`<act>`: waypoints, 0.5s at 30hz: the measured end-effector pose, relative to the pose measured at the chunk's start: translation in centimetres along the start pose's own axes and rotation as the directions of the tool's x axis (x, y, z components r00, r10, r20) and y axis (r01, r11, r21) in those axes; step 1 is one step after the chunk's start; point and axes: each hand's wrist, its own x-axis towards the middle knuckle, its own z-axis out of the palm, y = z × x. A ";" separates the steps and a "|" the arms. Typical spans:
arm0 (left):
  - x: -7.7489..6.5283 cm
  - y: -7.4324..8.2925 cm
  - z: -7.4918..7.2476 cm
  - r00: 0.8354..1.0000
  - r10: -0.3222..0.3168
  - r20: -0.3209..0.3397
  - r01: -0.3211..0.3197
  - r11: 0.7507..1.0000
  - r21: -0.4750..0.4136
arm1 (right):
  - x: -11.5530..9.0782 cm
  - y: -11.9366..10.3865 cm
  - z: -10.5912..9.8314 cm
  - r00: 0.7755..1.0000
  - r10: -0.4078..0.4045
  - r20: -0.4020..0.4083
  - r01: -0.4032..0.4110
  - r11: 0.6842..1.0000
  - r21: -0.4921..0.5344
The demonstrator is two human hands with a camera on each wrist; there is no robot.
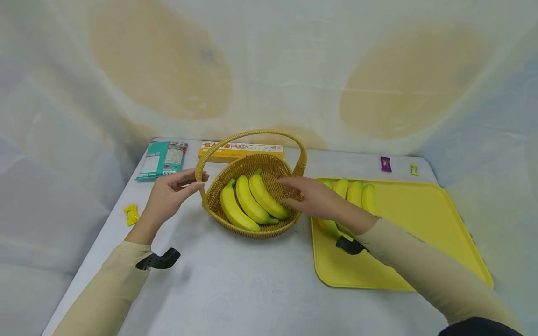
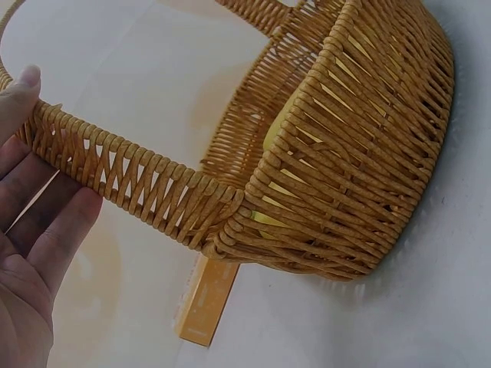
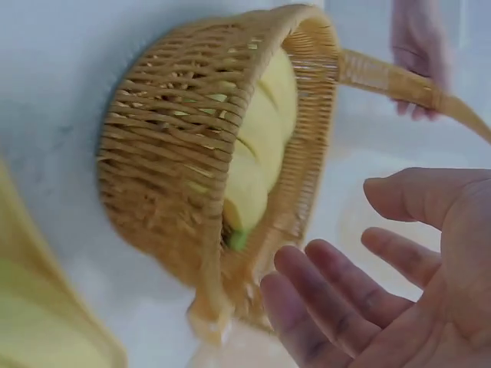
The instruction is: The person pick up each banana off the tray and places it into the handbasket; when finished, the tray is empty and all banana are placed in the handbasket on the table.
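Note:
A wicker basket with a tall arched handle stands on the table, and three bananas lie side by side in it. My left hand pinches the left side of that handle between thumb and fingers; the left wrist view shows the fingers against the woven strip. Over the basket's right rim reaches my right hand, fingers spread and holding nothing. In the right wrist view its fingertips are close to the basket's opening. Several more bananas lie on a yellow tray, partly hidden by my right forearm.
Behind the basket lies a pasta box, with a teal packet to its left. A yellow wrapped candy is by the left edge. A purple candy and a small yellow-green one lie beyond the tray.

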 end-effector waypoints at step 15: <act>0.0 0.0 0.1 1.000 0.003 -0.003 -0.003 1.000 -0.011 | -10.8 10.7 -1.7 0.930 0.323 -0.178 -0.310 0.946 0.096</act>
